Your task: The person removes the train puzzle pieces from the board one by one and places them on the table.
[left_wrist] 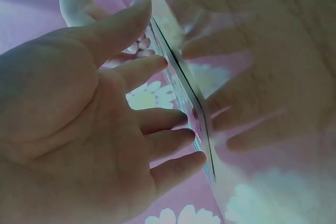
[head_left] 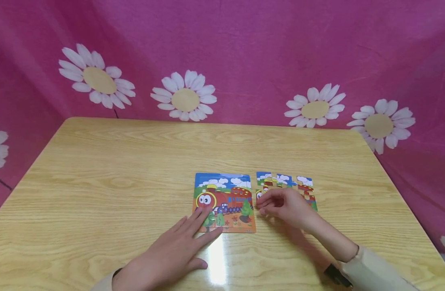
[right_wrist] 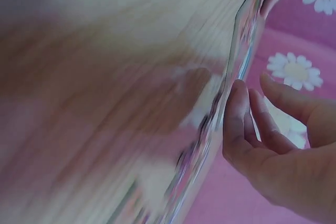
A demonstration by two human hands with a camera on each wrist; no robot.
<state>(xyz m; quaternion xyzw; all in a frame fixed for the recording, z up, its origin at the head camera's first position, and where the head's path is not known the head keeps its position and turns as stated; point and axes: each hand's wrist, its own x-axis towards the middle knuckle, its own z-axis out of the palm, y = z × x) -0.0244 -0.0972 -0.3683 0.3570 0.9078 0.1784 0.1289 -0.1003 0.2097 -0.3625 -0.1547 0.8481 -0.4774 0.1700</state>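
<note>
A square jigsaw puzzle (head_left: 229, 194) lies on the table, picturing a red train with big eyes under a blue sky. My left hand (head_left: 175, 246) rests with spread, straight fingers on its lower left part; in the left wrist view the fingertips of the left hand (left_wrist: 121, 124) meet the board's edge. To the right lie several loose puzzle pieces (head_left: 284, 180) with a similar train picture. My right hand (head_left: 291, 208) hovers over their lower left side, partly hiding them. In the right wrist view the right hand (right_wrist: 278, 145) has bent fingers, thumb apart, nothing visible between them.
The wooden table (head_left: 117, 173) has a glossy top that mirrors the hands. A pink cloth (head_left: 244, 52) with white daisies hangs behind and along the sides. A small black object (head_left: 337, 276) sits by the right sleeve (head_left: 375, 268).
</note>
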